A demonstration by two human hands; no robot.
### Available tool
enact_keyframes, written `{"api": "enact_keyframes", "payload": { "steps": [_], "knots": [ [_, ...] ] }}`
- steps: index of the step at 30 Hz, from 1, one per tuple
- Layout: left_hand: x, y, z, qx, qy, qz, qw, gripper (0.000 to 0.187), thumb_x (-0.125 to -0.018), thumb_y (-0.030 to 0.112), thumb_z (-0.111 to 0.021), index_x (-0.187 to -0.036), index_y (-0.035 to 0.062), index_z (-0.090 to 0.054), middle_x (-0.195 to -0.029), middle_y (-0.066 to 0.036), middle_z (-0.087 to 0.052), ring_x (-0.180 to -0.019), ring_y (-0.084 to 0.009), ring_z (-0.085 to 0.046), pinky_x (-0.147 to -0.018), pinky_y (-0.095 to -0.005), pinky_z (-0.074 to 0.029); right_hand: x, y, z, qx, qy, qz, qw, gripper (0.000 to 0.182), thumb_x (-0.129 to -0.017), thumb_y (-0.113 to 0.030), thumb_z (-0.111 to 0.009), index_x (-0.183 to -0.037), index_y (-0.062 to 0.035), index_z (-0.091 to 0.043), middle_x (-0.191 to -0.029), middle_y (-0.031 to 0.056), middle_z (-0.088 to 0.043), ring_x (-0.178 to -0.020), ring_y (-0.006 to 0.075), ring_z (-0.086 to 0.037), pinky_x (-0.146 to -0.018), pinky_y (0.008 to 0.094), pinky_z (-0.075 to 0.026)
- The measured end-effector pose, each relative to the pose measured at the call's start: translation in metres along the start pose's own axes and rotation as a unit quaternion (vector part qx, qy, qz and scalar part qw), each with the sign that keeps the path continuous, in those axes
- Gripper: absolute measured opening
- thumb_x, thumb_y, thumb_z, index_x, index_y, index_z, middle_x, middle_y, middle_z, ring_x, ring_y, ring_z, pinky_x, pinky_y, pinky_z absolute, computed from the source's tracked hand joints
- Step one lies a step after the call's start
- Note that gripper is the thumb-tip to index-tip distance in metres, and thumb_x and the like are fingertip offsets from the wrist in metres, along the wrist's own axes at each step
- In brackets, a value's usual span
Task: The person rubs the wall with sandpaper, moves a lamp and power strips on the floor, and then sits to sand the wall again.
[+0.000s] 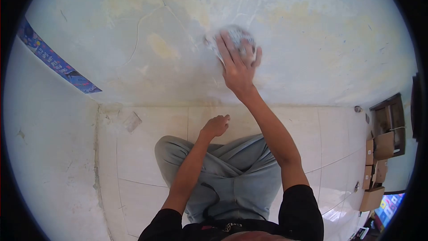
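Observation:
My right hand [238, 67] presses a crumpled white-and-grey rag [237, 33] flat against the wall [285, 58], fingers spread over it. Motion blurs the rag, so its exact material is hard to make out. Pale yellow patches, thin cracks and a greyish smear mark the wall around it. Lower down, my left hand [216, 126] hovers by my crossed legs near the foot of the wall, its fingers curled in. Nothing shows in that hand, though its palm is hidden.
A small flat scrap [132, 122] lies on the tiled floor [142, 160] at the left. A blue printed strip [58, 64] runs along the left corner. Cardboard boxes [372, 198], a wooden frame [388, 122] and a lit screen [388, 209] stand at the right.

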State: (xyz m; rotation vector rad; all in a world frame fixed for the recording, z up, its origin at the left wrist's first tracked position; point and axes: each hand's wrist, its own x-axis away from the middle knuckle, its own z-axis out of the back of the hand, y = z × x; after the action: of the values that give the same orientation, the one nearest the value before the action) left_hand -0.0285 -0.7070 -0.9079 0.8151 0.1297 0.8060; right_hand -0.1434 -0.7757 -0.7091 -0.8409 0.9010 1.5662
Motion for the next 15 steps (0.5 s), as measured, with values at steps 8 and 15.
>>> {"api": "enact_keyframes", "payload": {
  "steps": [8, 15],
  "knots": [
    [0.000, 0.006, -0.001, -0.038, 0.008, 0.008, 0.999, 0.028, -0.088, 0.021, -0.053, -0.113, 0.0061, -0.052, -0.104, -0.021, -0.063, -0.097, -0.0381, -0.061, -0.083, -0.0494, -0.049, 0.071, 0.027, -0.003, 0.086, -0.081, -0.019, 0.993, 0.047, -0.084, -0.022, -0.058, -0.132, -0.0276, -0.058, -0.140, -0.0144, -0.050, -0.120, 0.0260, -0.046, -0.106, 0.0525, -0.025],
    [0.008, 0.001, 0.001, -0.024, -0.003, 0.013, 1.000, 0.030, -0.089, 0.022, -0.052, -0.115, 0.0064, -0.052, -0.106, -0.021, -0.062, -0.099, -0.0382, -0.061, -0.086, -0.0491, -0.048, 0.007, -0.009, 0.002, 0.043, -0.002, -0.021, 0.999, 0.045, -0.085, -0.019, -0.057, -0.129, -0.0276, -0.060, -0.140, -0.0158, -0.050, -0.121, 0.0251, -0.046, -0.108, 0.0505, -0.021]
  ]
}}
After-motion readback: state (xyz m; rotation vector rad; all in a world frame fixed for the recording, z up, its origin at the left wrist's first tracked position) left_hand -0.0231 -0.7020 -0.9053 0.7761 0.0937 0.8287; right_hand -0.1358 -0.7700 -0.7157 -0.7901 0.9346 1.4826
